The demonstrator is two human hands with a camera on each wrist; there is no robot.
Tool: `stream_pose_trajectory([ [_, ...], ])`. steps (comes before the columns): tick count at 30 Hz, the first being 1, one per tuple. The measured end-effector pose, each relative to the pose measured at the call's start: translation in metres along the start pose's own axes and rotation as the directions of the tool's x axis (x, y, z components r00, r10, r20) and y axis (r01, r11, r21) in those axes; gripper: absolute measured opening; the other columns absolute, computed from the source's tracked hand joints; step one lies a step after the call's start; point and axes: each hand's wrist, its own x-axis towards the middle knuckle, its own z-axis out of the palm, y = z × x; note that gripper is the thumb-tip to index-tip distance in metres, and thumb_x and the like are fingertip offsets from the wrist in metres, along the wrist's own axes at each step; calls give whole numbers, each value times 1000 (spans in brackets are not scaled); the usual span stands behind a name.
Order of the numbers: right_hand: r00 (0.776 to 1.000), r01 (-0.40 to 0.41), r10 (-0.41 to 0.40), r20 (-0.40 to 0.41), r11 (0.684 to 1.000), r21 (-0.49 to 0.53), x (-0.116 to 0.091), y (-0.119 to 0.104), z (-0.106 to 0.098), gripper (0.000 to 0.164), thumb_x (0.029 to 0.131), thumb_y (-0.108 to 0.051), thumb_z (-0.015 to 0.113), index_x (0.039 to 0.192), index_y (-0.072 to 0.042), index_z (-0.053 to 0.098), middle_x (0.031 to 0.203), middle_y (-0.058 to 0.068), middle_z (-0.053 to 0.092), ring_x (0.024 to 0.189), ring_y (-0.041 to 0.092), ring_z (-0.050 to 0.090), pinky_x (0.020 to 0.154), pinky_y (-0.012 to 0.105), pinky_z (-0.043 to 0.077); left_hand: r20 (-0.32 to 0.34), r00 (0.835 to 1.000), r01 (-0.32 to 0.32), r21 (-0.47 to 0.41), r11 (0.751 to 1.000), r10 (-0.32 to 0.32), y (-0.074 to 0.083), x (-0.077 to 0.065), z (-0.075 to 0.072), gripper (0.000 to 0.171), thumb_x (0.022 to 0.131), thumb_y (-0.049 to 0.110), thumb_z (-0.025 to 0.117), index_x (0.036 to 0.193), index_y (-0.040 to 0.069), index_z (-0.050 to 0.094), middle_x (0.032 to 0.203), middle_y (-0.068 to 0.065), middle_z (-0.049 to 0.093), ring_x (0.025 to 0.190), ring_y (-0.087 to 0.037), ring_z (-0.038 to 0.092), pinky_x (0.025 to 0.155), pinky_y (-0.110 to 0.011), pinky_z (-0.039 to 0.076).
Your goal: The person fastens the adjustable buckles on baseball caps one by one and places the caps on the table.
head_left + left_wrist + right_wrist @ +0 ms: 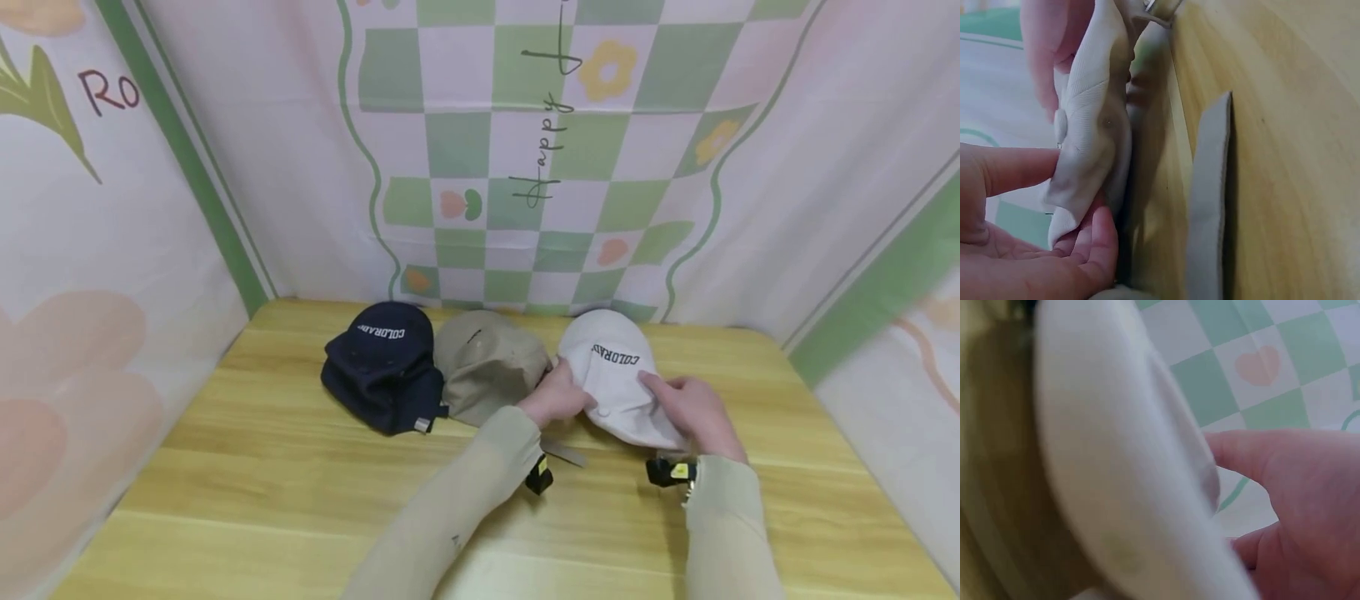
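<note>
A white baseball cap [611, 387] with dark COLORADO-style lettering is between my two hands at the right of the row. My left hand [558, 393] pinches its left edge; in the left wrist view the thumb lies outside and the curled fingers [1105, 234] go under the white cloth [1088, 119]. On the opposite edge, my right hand [697, 408] grips the cap, thumb on the front. The right wrist view shows the white cap [1110, 437] close and blurred, its edge hiding the right fingertips. Just left of it, a beige cap [487, 358] lies partly behind my left hand.
A navy cap [386, 362] with white lettering lies at the left, against the beige one. The beige cap's strap [564, 452] sticks out on the wooden table [300, 500]. Behind the table's back edge hangs a checked cloth [517, 167], with printed cloth on both sides.
</note>
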Motion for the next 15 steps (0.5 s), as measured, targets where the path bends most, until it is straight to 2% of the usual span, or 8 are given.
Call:
stream_pose_trajectory([
  [3,1000,-1,1,15,1000,23,-3,-2,-2,97,99,-71,39,137,18,47,125,34,55,98,35,56,73,39,47,17,1000,-4,3,1000,4,-1,-3,-3,78,84,5,80,151,-2,41,152,-13,48,132,-21,49,110,-28,37],
  [6,1000,-5,4,23,999,42,-5,-2,-5,99,99,-72,37,141,17,43,132,37,50,106,40,54,82,47,49,1,999,-34,-19,999,34,-2,-4,-6,64,82,3,80,140,-2,53,134,-13,61,114,-21,58,101,-30,46],
  [9,999,-17,15,33,996,84,-7,-3,-8,103,98,-75,36,147,15,36,145,40,38,122,48,47,99,59,42,-18,997,-73,-54,996,72,-3,-3,-7,57,83,1,78,136,-3,57,125,-13,64,110,-21,60,98,-28,48],
  [11,999,-24,21,30,994,107,-8,-4,-11,106,96,-77,35,150,15,32,150,40,32,129,50,41,105,63,36,-33,995,-99,-79,992,97,-3,-2,-8,55,83,0,76,135,-4,58,123,-14,65,109,-21,60,97,-28,48],
  [15,998,-59,58,13,973,222,-10,-7,-17,108,95,-79,35,155,10,25,153,39,29,124,47,43,98,58,42,-63,992,-121,-159,980,112,5,-4,-8,56,88,3,74,140,-4,55,120,-14,67,108,-21,63,94,-28,51],
])
